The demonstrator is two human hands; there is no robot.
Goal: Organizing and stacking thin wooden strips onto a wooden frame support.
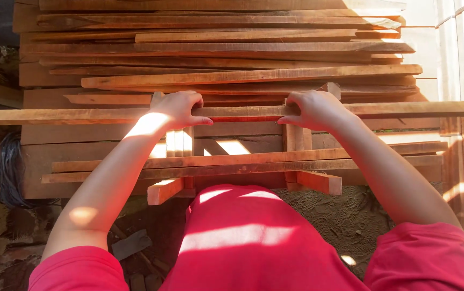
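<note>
Both hands are gripping one long wooden slat [242, 112] that's running L to R across the whole view, lying level over two short upright posts. Left hand [177, 109] is clamping it near the left post [179, 143]: fingers are curling over the far edge from above, thumb is pressing the near edge, so the slat's sitting between thumb & fingers. Right hand [314, 109] is doing the same w/ the right post [295, 141] just below it: knuckles on top, thumb tip pointing inward along the near edge. Hands are apart, a bare stretch of slat showing btwn them.

Nearer the person, two more slats [242, 163] are lying side by side across the same posts, touching each other. Below those, two short blocks [318, 182] are sticking out toward the person. Beyond the hands, a big stack of rough planks [215, 48] is filling the top of the view. Sunlight is striping the left forearm & the red shirt [242, 237]. Dirt ground [339, 215] w/ scraps is showing under the frame; a dark bundle [10, 170] is sitting at far left.
</note>
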